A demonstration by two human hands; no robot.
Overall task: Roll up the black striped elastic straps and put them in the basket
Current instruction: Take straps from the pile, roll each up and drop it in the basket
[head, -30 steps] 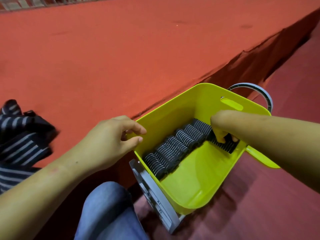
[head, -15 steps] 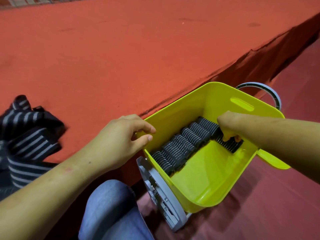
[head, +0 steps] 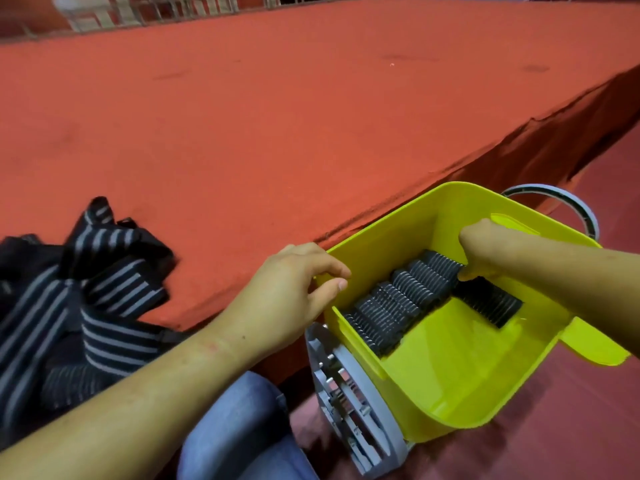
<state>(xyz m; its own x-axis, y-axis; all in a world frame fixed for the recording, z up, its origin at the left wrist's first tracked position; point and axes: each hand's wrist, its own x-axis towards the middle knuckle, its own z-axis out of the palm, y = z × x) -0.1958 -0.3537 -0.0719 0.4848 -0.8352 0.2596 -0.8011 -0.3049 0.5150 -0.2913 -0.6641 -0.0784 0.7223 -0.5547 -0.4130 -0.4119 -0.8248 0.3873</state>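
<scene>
A yellow-green basket stands tilted beside the red platform. Several rolled black striped straps lie in a row along its far wall. My left hand pinches the basket's rim at the near-left corner. My right hand reaches into the basket with fingers curled down on the upper end of one more rolled strap, which lies at the right end of the row. Its fingertips are hidden. A heap of unrolled black striped straps lies on the platform at the left.
The red platform stretches far ahead, its edge running diagonally past the basket. A grey round frame sticks out under the basket, with a ring behind it. My knee in blue jeans is below the left arm.
More of the rolled strap now shows below my right hand. My left hand stays on the basket rim. The view has shifted slightly.
</scene>
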